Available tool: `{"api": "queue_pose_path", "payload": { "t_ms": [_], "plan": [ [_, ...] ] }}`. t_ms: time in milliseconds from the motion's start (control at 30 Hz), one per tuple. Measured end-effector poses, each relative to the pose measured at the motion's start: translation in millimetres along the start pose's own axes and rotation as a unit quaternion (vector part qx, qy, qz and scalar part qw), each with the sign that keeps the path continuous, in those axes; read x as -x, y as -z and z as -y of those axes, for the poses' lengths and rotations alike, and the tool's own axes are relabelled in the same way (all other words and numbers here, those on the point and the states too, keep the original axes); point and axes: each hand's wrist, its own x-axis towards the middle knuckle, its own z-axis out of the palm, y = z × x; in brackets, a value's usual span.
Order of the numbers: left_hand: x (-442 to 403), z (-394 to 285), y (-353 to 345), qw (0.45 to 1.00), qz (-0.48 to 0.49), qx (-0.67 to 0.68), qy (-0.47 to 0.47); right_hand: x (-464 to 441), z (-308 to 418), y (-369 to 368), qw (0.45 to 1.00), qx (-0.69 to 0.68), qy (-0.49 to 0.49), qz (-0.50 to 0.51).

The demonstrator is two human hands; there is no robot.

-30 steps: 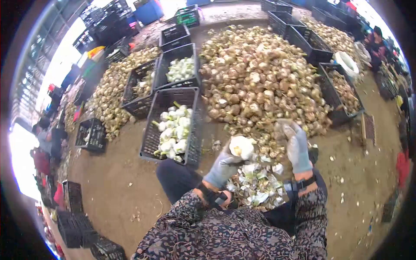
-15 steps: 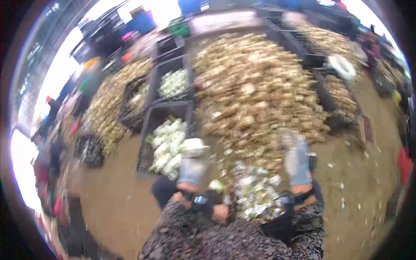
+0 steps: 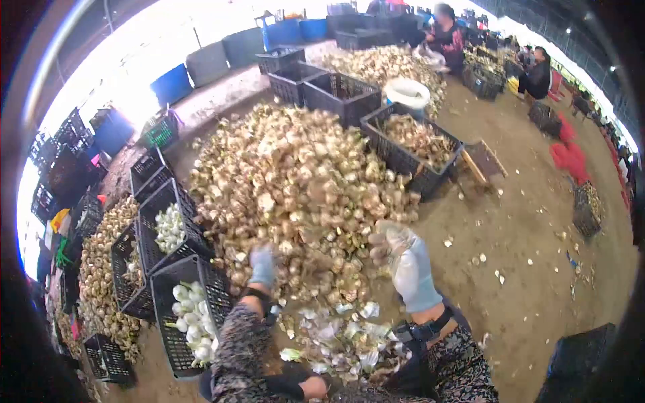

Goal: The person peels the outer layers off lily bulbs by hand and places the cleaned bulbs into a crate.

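Observation:
My left hand (image 3: 263,266), in a pale glove, reaches to the near left edge of a big heap of brownish garlic bulbs (image 3: 295,174); its fingers are blurred against the bulbs. Gloved too, my right hand (image 3: 407,265) is raised at the heap's near right edge, fingers curled in, and what they hold is hidden. A black crate (image 3: 168,322) with white peeled bulbs (image 3: 195,319) stands left of my left arm. Between my forearms lies a pile of peeled skins (image 3: 346,342).
Behind the near crate stand more crates, one with white bulbs (image 3: 170,228). Beyond the heap are a crate of dry scraps (image 3: 416,144), a white tub (image 3: 407,93) and a wooden-edged board (image 3: 485,163). People (image 3: 447,40) sit farther back.
The view has swung right. My left hand moved from in front of me to the near crate with a white bulb, then to the heap; that bulb is no longer seen in it.

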Motion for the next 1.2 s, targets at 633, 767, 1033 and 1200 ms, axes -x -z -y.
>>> {"api": "queue_pose_path", "payload": {
  "t_ms": [633,767,1033,1200],
  "plan": [
    [74,274,-129,0.478,0.372,-0.707,-0.364,37,38,102,0.975,-0.099,0.055,-0.190],
    [75,282,-187,0.468,0.390,-0.752,-0.251,44,36,108,0.972,-0.093,0.029,-0.212],
    [49,255,-171,0.455,0.370,-0.766,-0.263,50,37,104,0.986,-0.098,-0.018,-0.133],
    [73,230,-72,0.410,0.320,-0.831,-0.196,52,29,96,0.987,-0.071,-0.062,-0.128]
  ]
}}
